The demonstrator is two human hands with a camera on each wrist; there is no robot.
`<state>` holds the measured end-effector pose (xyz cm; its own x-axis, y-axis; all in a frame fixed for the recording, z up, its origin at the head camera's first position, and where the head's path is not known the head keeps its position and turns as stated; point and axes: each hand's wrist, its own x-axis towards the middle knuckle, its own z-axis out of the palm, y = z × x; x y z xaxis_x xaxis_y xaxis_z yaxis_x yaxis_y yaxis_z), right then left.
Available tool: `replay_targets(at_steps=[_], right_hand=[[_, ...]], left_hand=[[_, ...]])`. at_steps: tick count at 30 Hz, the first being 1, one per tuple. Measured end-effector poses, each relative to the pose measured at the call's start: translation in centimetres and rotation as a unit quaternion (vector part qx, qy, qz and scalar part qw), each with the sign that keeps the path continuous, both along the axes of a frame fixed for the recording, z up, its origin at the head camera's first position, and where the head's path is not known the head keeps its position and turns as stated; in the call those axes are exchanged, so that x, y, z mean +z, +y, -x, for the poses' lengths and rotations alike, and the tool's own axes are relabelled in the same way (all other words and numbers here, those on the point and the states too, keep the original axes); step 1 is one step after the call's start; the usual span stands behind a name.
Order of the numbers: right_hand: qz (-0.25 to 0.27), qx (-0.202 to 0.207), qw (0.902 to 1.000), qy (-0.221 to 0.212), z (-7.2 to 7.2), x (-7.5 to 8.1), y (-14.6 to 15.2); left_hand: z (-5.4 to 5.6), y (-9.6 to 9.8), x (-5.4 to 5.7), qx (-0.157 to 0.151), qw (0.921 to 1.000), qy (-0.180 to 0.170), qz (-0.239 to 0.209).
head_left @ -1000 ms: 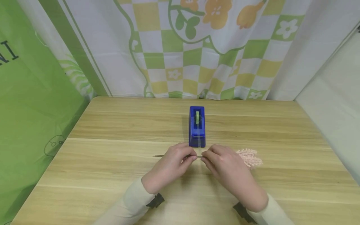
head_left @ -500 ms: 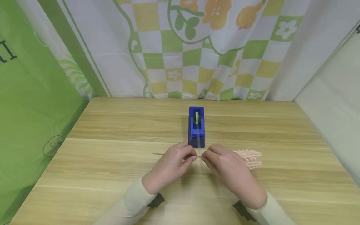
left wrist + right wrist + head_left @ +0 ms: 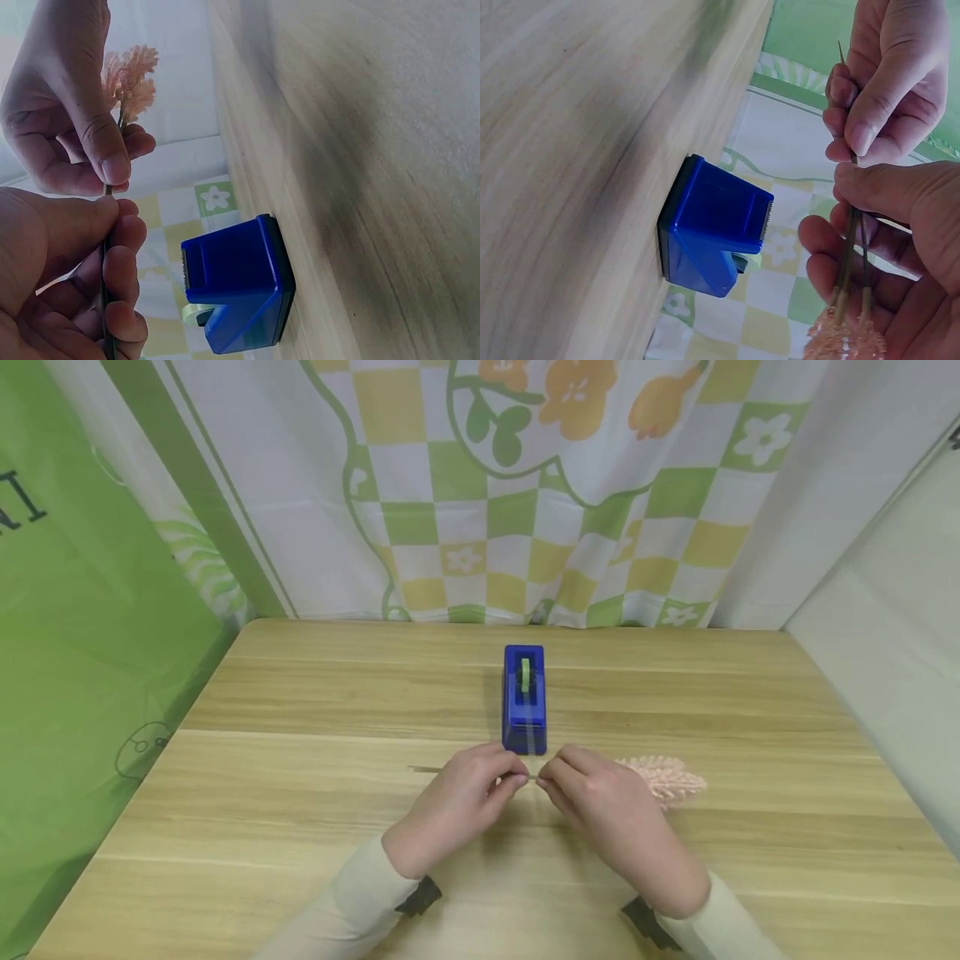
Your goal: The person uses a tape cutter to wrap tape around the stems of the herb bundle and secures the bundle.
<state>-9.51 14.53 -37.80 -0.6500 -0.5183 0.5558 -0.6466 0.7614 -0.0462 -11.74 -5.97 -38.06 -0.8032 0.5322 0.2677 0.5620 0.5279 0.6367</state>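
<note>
My left hand [image 3: 461,797] pinches the thin stems [image 3: 425,769] of pink flower sprigs [image 3: 667,781] between thumb and fingers. Close beside it, my right hand [image 3: 607,802] grips the same stems nearer the blossoms, with only a short bit of stem showing between the two. The stems run sideways above the table, their bare ends sticking out at the left. In the right wrist view, several stems [image 3: 847,255] cross the right palm, and the feathery pink heads [image 3: 840,337] hang past it. Just beyond the hands stands a blue tape dispenser [image 3: 525,702] with its toothed cutter facing me.
All this is over a wooden table [image 3: 337,693]. A patterned curtain [image 3: 465,510] hangs behind its far edge, with a green cloth [image 3: 75,652] on the left and a pale wall [image 3: 885,610] on the right. A pale green tape roll [image 3: 525,675] sits in the dispenser.
The flower heads and the bare stem ends shift and turn slightly, as if the stems rotate between the fingers. Both hands stay in nearly the same place; the left creeps slightly right.
</note>
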Motion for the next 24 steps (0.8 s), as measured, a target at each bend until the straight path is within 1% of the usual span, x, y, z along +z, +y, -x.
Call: replay_targets(at_steps=[4,9,14,20,24], right_hand=[[-0.009,-0.015,0.9997,-0.017,-0.09,0.08,-0.07],[-0.029,-0.038,0.9977,-0.048,-0.18,0.24,-0.14],[-0.040,-0.035,0.9961,-0.071,-0.21,0.53,-0.08],[-0.039,-0.017,0.9968,-0.067,-0.04,0.74,0.18],[-0.037,-0.014,0.9979,-0.051,0.02,0.61,0.18]], left_hand=[[0.00,0.10,-0.23,0.004,1.0000,0.000,-0.004],[-0.12,0.22,-0.54,0.009,0.9999,-0.002,-0.009],[-0.22,0.32,-0.67,0.015,0.9998,0.004,-0.014],[-0.23,0.31,-0.52,0.021,0.9997,0.011,-0.011],[-0.26,0.33,-0.47,0.023,0.9997,0.006,-0.003]])
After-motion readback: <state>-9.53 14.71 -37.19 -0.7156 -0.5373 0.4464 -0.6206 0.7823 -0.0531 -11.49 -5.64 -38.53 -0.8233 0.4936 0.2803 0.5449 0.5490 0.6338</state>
